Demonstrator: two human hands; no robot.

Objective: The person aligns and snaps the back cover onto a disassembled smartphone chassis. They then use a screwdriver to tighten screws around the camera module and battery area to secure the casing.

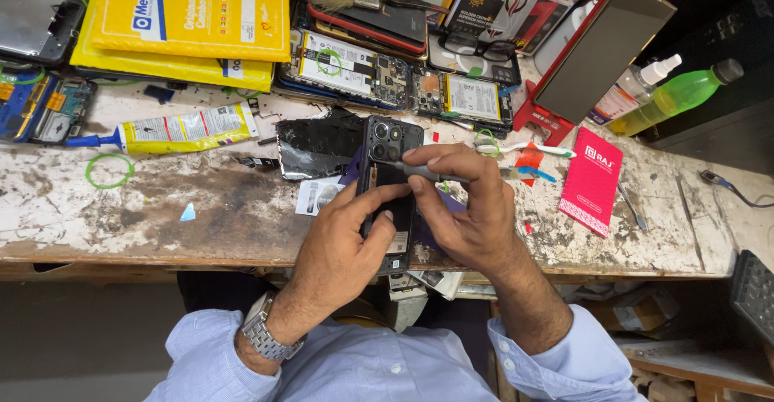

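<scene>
**Two hands on a black phone at a crowded counter**

The worn, stained counter [161,208] is heaped along its far edge: yellow boxes [189,23] at the far left, opened phones with bare batteries [403,79] in the middle, and a dark tablet [605,47] propped on a red stand to the right. Beside that stand lie a clear spray bottle [637,87] and a green bottle [677,95]. A red booklet [592,180] lies right of the hands, a glue tube [173,130] to the left, and a cracked black panel [318,145] just beside the phone. The barest stretch is at the near left, by a green rubber band [109,170].

The black phone [389,180] lies back-up at the near edge. The left hand [343,245] grips its lower side; the right hand [468,208] pinches a thin grey tool [423,172] laid across it.
</scene>
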